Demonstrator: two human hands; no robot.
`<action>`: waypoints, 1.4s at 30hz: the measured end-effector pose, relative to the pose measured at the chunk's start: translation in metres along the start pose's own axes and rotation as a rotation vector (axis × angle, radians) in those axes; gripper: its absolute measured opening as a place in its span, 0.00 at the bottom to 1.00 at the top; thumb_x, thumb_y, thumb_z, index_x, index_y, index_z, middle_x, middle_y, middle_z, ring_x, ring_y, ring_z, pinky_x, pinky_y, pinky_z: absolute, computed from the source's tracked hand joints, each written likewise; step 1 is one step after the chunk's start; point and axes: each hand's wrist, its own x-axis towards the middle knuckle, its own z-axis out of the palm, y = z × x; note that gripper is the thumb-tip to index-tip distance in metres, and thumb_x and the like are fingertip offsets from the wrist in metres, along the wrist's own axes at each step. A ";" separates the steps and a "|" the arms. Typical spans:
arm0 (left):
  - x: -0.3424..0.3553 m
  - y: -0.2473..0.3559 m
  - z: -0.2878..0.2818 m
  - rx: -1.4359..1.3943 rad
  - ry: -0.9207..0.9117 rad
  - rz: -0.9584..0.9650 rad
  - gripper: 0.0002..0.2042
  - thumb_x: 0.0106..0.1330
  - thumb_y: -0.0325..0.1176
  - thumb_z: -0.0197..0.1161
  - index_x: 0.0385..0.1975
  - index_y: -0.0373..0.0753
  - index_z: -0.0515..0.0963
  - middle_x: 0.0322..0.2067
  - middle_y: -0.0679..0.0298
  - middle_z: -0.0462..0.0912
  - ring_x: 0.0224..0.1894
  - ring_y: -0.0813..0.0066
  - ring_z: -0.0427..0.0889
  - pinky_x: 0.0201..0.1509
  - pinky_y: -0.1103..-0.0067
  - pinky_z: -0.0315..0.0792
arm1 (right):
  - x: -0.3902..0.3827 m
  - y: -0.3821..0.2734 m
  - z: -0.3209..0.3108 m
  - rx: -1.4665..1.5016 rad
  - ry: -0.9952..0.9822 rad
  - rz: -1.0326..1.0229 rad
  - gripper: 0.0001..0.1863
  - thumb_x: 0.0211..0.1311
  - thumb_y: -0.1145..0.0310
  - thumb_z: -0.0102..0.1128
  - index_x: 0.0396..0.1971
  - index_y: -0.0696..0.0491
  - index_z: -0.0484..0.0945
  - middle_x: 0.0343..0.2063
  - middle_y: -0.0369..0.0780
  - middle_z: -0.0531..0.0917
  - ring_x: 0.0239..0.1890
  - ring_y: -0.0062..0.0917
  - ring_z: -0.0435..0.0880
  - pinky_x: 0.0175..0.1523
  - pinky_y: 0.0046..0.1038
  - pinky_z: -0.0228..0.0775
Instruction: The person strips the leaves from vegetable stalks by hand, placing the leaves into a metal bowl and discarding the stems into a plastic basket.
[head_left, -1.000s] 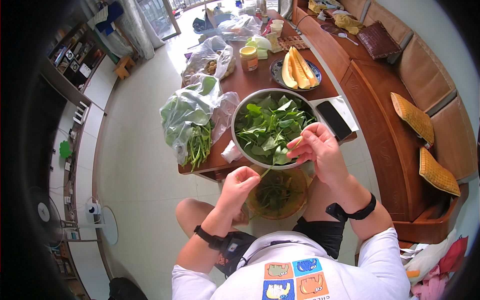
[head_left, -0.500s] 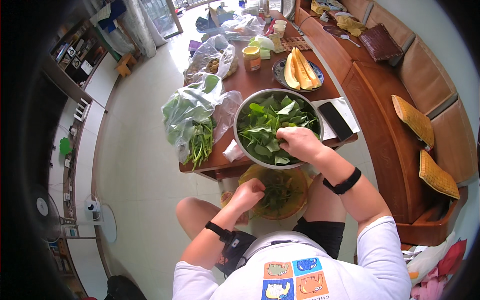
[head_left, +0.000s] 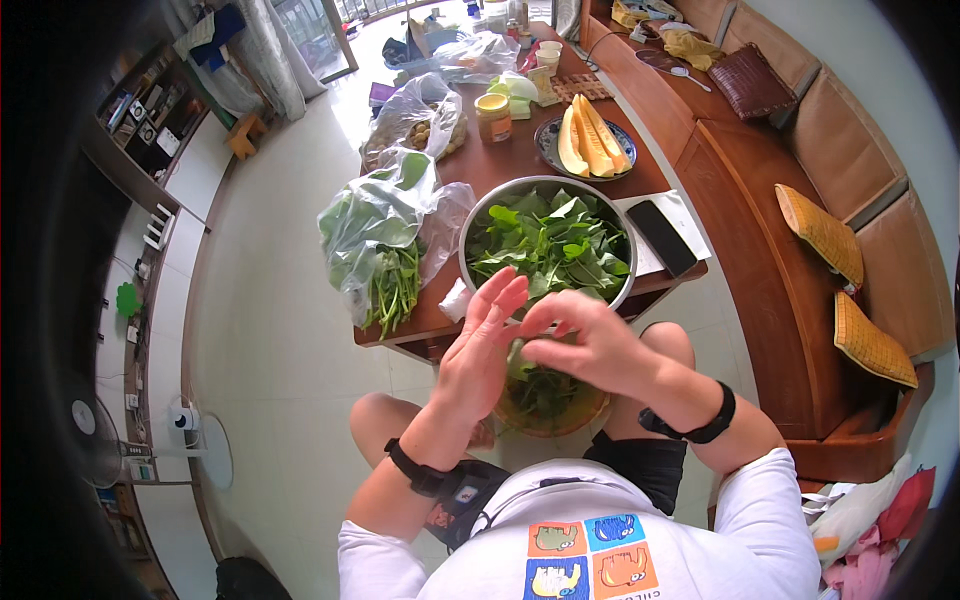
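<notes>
Grey-rimmed bowl of leafy greens sits at 12 o'clock from the hands, on the table's near edge, prob. for a short reach. Yellowish basin w/ more greenery is at 6, prob. so bits drop straight in. Bagged greens lie at 10, stems toward the near edge, handy for L; phone at 2, just beside the bowl. L hand is upright, fingers straight, approx. 1 o'clock; R hand angles in from 4, fingers bent, tips near L's. Pale green bit shows between them; w/ the blur, can't tell if either grip is clamped on it.
</notes>
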 end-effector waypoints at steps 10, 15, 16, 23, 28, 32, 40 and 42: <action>-0.004 0.004 0.011 -0.095 0.043 -0.048 0.26 0.74 0.47 0.49 0.66 0.39 0.60 0.59 0.59 0.70 0.59 0.70 0.69 0.62 0.71 0.63 | -0.014 0.009 0.009 0.338 0.032 0.168 0.07 0.56 0.73 0.66 0.33 0.58 0.79 0.30 0.40 0.80 0.32 0.24 0.81 0.40 0.24 0.73; -0.016 0.020 -0.002 0.143 0.058 -0.133 0.07 0.70 0.32 0.57 0.40 0.36 0.78 0.35 0.66 0.81 0.37 0.82 0.76 0.45 0.83 0.68 | -0.019 0.010 -0.003 0.131 0.091 0.045 0.06 0.55 0.73 0.66 0.31 0.57 0.80 0.28 0.40 0.80 0.30 0.25 0.80 0.39 0.26 0.71; -0.017 0.023 -0.001 0.143 0.060 -0.133 0.07 0.70 0.32 0.57 0.40 0.36 0.78 0.35 0.66 0.81 0.37 0.82 0.76 0.45 0.83 0.68 | -0.020 0.009 -0.005 0.010 0.101 -0.021 0.06 0.55 0.73 0.67 0.30 0.57 0.80 0.27 0.40 0.80 0.30 0.26 0.79 0.39 0.26 0.71; -0.020 0.032 -0.009 0.281 0.038 -0.213 0.05 0.66 0.30 0.63 0.36 0.37 0.79 0.30 0.68 0.82 0.35 0.84 0.77 0.40 0.86 0.68 | -0.018 0.004 -0.008 -0.184 0.118 -0.195 0.06 0.51 0.73 0.68 0.29 0.55 0.79 0.24 0.39 0.80 0.30 0.33 0.78 0.40 0.31 0.70; -0.019 0.033 -0.008 0.318 0.008 -0.233 0.04 0.65 0.29 0.64 0.34 0.36 0.80 0.30 0.67 0.82 0.34 0.85 0.77 0.38 0.87 0.67 | -0.018 0.003 -0.009 -0.218 0.130 -0.258 0.06 0.50 0.74 0.68 0.28 0.54 0.80 0.24 0.39 0.81 0.30 0.32 0.79 0.40 0.32 0.70; -0.018 0.029 -0.006 0.224 0.038 -0.230 0.03 0.64 0.27 0.63 0.33 0.36 0.80 0.28 0.68 0.81 0.31 0.85 0.75 0.36 0.87 0.66 | -0.018 0.002 -0.008 -0.222 0.131 -0.280 0.06 0.50 0.74 0.68 0.28 0.54 0.80 0.24 0.39 0.81 0.30 0.33 0.79 0.40 0.32 0.70; -0.016 0.022 -0.001 0.097 0.092 -0.219 0.01 0.64 0.26 0.63 0.33 0.37 0.79 0.28 0.69 0.80 0.30 0.85 0.74 0.36 0.87 0.68 | -0.019 0.004 -0.003 -0.069 0.126 -0.132 0.05 0.56 0.73 0.67 0.32 0.57 0.81 0.26 0.40 0.80 0.29 0.28 0.79 0.34 0.27 0.72; -0.016 0.020 -0.002 0.049 0.102 -0.241 0.01 0.65 0.26 0.62 0.33 0.37 0.79 0.28 0.69 0.80 0.30 0.85 0.75 0.36 0.87 0.69 | -0.020 0.003 -0.001 -0.039 0.113 -0.103 0.05 0.56 0.74 0.66 0.32 0.57 0.81 0.26 0.40 0.80 0.28 0.27 0.79 0.34 0.26 0.72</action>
